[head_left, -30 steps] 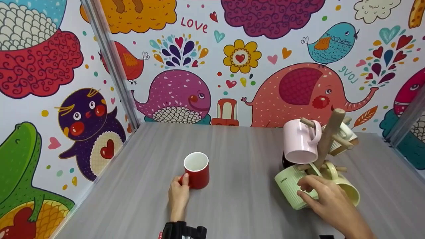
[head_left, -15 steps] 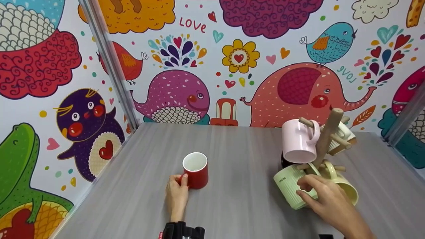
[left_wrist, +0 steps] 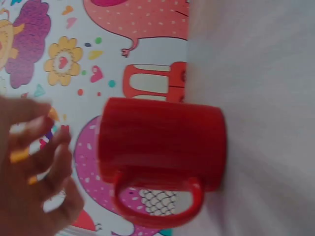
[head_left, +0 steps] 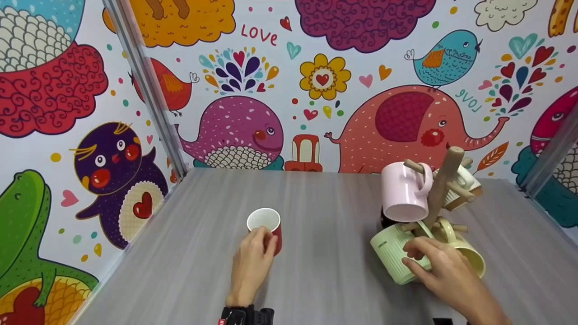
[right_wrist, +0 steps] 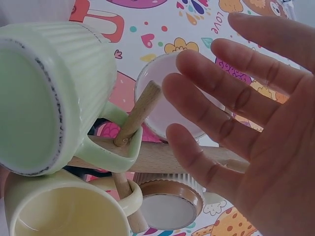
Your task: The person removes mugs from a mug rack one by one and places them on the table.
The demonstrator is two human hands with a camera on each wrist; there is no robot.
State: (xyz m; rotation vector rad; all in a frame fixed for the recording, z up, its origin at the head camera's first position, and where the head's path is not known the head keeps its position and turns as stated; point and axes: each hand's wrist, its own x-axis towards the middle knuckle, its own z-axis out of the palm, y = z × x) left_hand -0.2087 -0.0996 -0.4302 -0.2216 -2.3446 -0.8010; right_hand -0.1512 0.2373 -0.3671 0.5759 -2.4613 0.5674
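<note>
A red mug (head_left: 277, 239) with a white inside stands upright on the table; in the left wrist view its handle (left_wrist: 160, 220) is in full sight. My left hand (head_left: 253, 262) is above and in front of it, fingers loosely bent, and the left wrist view shows a gap between fingers and mug. On the right a wooden mug tree (head_left: 445, 178) carries a pale green ribbed mug (head_left: 389, 253) hung by its handle from a lower peg. Beside that mug my right hand (head_left: 445, 271) is held with spread fingers, gripping nothing in the right wrist view.
Also on the tree hang a pink mug (head_left: 401, 192) on an upper peg, a pale yellow mug (head_left: 476, 258) low on the right, and a white ribbed mug with a brown base (right_wrist: 170, 204) behind. Printed wall panels (head_left: 325, 122) border the grey table (head_left: 203, 194).
My left hand has let go of the red mug's handle and risen above it, towards the right. The mug stays in place. My right hand has hardly moved.
</note>
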